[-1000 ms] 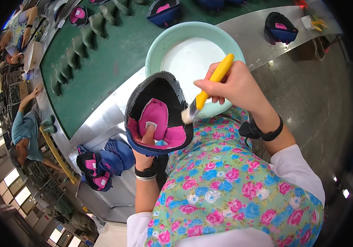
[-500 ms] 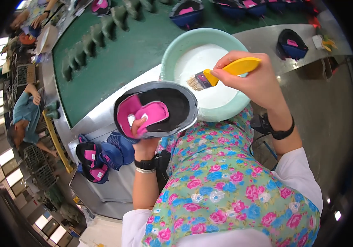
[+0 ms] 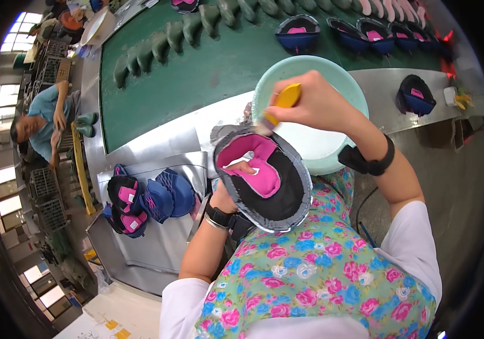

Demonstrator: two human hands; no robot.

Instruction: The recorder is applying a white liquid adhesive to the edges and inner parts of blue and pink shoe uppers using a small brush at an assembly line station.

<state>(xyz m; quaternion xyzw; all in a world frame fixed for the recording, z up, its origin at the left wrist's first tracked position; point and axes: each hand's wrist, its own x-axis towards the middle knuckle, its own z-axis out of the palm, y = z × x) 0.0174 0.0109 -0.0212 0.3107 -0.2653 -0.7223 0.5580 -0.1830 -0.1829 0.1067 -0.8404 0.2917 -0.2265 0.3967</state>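
Observation:
My left hand (image 3: 228, 195) grips a shoe upper (image 3: 290, 200) from below, thumb inside its pink lining. The upper's sole side faces up, showing a black inside and a grey rim wet with something whitish. My right hand (image 3: 316, 103) is closed round a paintbrush (image 3: 287, 100) with a yellow handle. Its bristles, blurred by motion, are at the far rim of the upper and seem to touch it. Behind the brush stands a pale green basin (image 3: 359, 90) with white liquid (image 3: 315, 141) in it.
A green conveyor belt (image 3: 157, 107) carries several dark green shoe lasts (image 3: 175, 37) and blue shoe uppers (image 3: 297, 34). More uppers lie in a metal tray (image 3: 157, 243) at left. Another upper (image 3: 416, 95) rests on the metal ledge. A person in blue (image 3: 41, 121) sits far left.
The upper has swung right and turned, its long side now pointing toward me. The brush has come from over the basin to the upper's rim, its handle now tilted more upright.

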